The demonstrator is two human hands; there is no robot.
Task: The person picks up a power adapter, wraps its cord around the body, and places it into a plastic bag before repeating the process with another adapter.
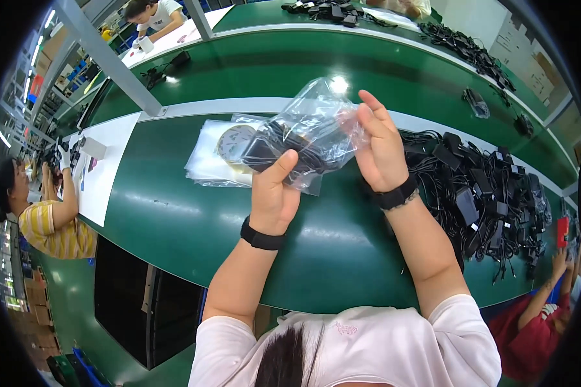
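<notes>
A clear plastic bag (311, 106) with a black power adapter (268, 151) and its coiled cable inside is between my hands, above the green bench. My left hand (275, 197) grips the bag's lower end, thumb pressed over the adapter. At the bag's upper right end, my right hand (382, 151) has hold of the loose film; some of its fingers show through the plastic, while one finger points up free. Beneath the bag, partly hidden, lies a stack of flat clear bags (203, 155) with a round roll of tape (229, 143) on top.
A big heap of black adapters and cables (465, 193) covers the right of the bench (174, 200). More adapters lie on the raised shelf (252, 64) beyond a white rail. A grey post (110, 58) stands at left. Co-workers sit left, right and across.
</notes>
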